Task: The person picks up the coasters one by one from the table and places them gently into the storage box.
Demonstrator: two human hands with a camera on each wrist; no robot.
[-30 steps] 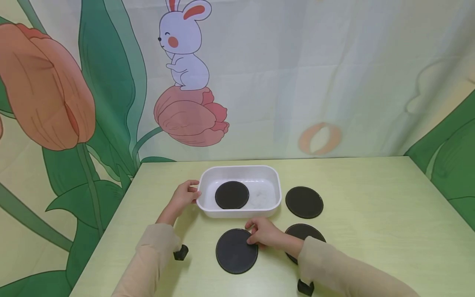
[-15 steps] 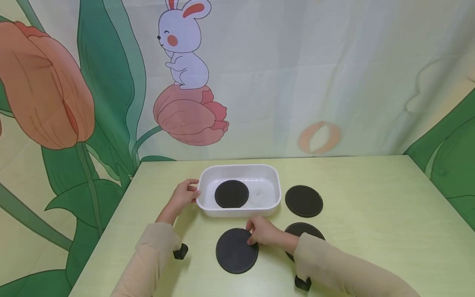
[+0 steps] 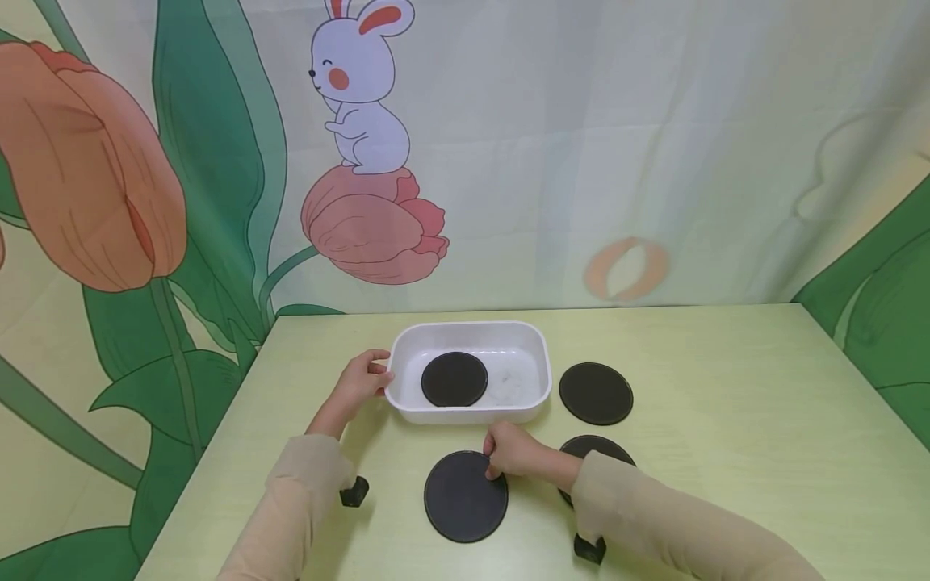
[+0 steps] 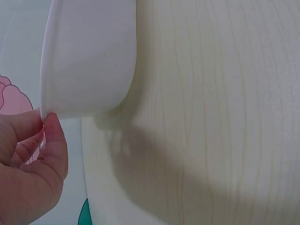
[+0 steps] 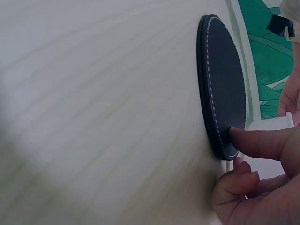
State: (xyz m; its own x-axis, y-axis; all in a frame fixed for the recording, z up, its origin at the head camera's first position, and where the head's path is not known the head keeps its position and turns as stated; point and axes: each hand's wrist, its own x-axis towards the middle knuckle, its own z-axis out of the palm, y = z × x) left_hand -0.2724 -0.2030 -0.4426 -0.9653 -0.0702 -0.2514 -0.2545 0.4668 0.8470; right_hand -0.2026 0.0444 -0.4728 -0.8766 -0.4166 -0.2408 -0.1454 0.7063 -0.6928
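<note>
In the head view my left hand (image 3: 358,382) pinches the left rim of a white rectangular dish (image 3: 475,416). The left wrist view shows thumb and fingers on the corner of this dish (image 4: 91,56). A round black coaster (image 3: 454,379) lies inside, towards its left half. My right hand (image 3: 514,449) pinches the upper right edge of another black coaster (image 3: 465,498) in front of the dish. White stitching runs along the border of that coaster (image 5: 227,84) in the right wrist view, with the thumb on its face and fingers at the edge, partly hidden.
Two more black coasters lie right of the dish: one coaster (image 3: 596,394) beside it, and a nearer coaster (image 3: 596,450) partly covered by the right forearm. The pale wooden table (image 3: 741,403) ends at a printed cloth (image 3: 508,161) behind.
The right fingers have closed in on the coaster's edge, and that coaster has shifted slightly towards me. My left hand and the dish stay in place.
</note>
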